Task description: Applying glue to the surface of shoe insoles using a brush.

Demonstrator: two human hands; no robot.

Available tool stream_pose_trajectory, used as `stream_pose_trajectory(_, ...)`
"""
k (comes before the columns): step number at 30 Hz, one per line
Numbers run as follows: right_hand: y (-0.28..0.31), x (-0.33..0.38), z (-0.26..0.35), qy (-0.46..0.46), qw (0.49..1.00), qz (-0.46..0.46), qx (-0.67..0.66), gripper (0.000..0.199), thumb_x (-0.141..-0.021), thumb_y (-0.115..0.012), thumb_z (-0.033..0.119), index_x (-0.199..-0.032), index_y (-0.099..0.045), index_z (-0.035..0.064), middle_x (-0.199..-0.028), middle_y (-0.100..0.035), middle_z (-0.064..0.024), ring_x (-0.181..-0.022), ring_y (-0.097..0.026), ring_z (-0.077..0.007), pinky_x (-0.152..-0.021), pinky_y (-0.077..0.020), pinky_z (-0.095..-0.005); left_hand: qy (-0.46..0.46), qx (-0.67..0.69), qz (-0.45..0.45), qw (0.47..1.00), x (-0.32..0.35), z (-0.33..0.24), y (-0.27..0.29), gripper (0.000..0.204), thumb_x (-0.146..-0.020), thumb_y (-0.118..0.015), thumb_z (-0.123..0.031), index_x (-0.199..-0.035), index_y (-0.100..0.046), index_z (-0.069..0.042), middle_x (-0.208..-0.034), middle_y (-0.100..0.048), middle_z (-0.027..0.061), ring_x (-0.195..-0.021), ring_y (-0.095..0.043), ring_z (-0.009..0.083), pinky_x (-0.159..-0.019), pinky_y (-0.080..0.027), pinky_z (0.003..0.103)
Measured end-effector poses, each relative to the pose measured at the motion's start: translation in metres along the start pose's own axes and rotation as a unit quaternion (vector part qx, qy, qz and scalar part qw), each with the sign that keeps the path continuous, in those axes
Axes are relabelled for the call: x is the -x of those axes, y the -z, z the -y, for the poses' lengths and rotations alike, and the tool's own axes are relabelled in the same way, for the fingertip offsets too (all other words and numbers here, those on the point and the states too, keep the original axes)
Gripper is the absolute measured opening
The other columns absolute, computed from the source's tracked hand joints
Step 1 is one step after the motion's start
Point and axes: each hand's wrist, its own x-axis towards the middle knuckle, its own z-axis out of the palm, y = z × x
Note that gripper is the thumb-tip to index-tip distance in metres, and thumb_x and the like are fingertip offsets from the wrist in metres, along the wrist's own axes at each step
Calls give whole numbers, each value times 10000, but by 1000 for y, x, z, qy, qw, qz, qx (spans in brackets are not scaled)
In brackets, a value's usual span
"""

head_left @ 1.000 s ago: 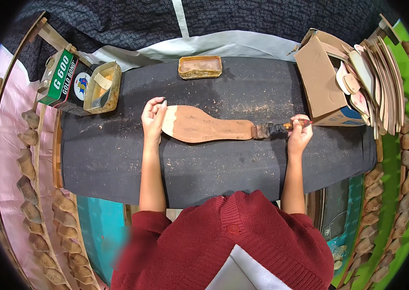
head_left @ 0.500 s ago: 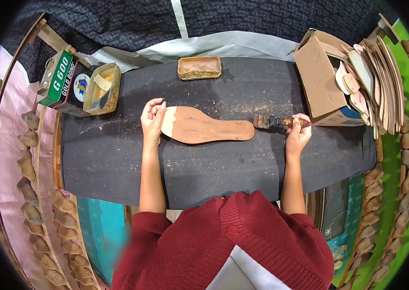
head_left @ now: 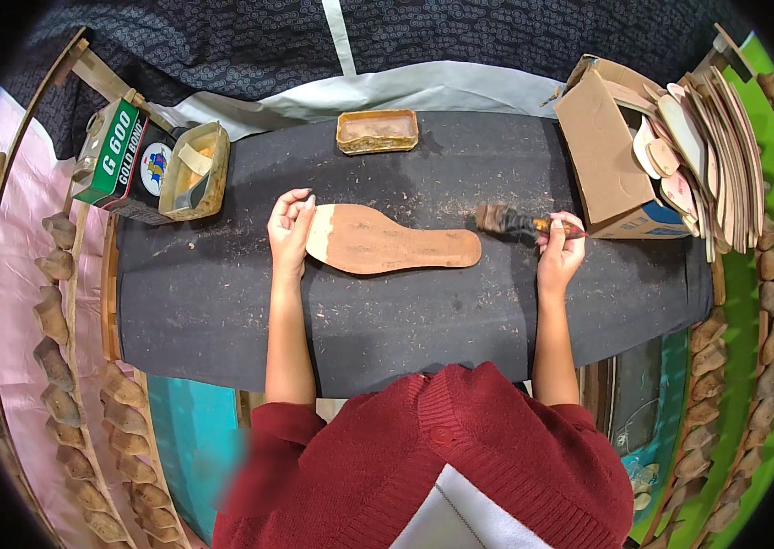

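A tan shoe insole lies crosswise over the middle of the black-covered table, with a paler patch at its wide toe end. My left hand grips that toe end, thumb on top and the other fingers partly hidden at the edge. Off the narrow heel end, my right hand is closed round the handle of a brush. The brush is dark in the middle, with brownish bristles pointing left. Its bristle tips are just beyond the heel, slightly farther back; whether they touch the insole I cannot tell.
A small crusted tray sits at the table's back. Back left are a green and black can and a tub holding a scraper-like piece. At right, a cardboard box holds a stack of sole-shaped pieces. Shavings litter the tablecloth.
The brush has shifted slightly left and away from me, its bristles now angled toward the back. The insole and my left hand have moved very little.
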Motion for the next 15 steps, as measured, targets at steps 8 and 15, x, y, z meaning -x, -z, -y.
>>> stream_pose_trajectory(8, 12, -5, -10, 82, 995, 17, 54, 68, -821, -454, 99, -803, -501, 53, -719, -476, 9, -496, -386, -21, -412, -301, -150, -2, 4, 1, 1000, 0, 0, 0, 182, -786, -559, -54, -951, -489, -28, -718, -532, -27, -635, -467, 8, -569, -359, 139)
stream_pose_trajectory(15, 9, -4, -9, 67, 997, 4, 31, 69, -819, -462, 101, -794, -501, 50, -681, -475, 9, -483, -386, -24, -409, -304, -149, -3, 4, 4, 1000, 0, 1, 0, 181, -787, -555, -47, -954, -490, -27, -724, -531, -28, -638, -465, 8, -574, -355, 137)
